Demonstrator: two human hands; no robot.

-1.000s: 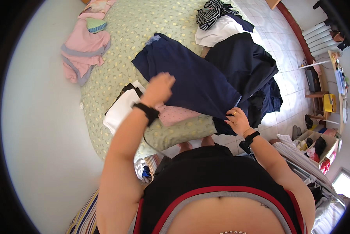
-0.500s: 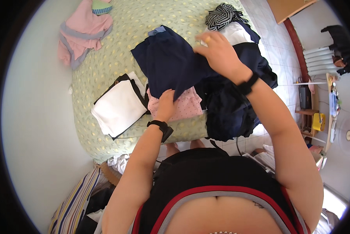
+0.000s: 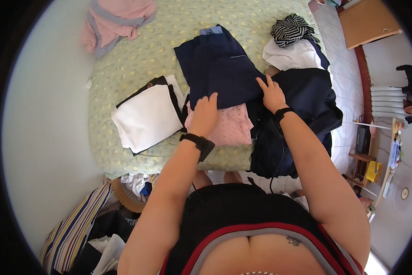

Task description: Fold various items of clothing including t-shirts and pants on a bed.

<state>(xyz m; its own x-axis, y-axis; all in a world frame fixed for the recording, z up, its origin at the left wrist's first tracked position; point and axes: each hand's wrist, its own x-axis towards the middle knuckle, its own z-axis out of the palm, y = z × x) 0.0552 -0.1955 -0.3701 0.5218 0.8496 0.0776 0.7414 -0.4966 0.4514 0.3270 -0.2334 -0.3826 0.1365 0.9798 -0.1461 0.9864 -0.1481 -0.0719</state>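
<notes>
Off beyond the left hand (image 3: 205,115), toward the bed's (image 3: 123,59) upper left corner, a pink garment (image 3: 116,18) runs out of sight at the top edge. Nearer, just left of that hand, lies a folded white piece (image 3: 148,117) with something black under it; only the black edges show, so what it is stays unclear.

The left hand rests flat, fingers spread and pointing away from the person, on the lower edge of the navy garment (image 3: 219,68); it grips nothing. Under its palm and just to its right lies a folded pink dotted piece (image 3: 231,126), its upper part hidden beneath the navy cloth. The navy garment spreads out ahead of both hands, toward the far side of the bed, a scrap of blue check showing at its far end.

The right hand (image 3: 271,95) lies open too, fingers fanned, pressing the navy garment's right edge. Whether the fingertips pinch any cloth cannot be made out.

Just right of that hand a dark heap (image 3: 307,110) slumps over the bed's edge, its separate pieces impossible to tell apart. Beyond it sit a white piece (image 3: 291,57) and a striped bundle (image 3: 291,30).
</notes>
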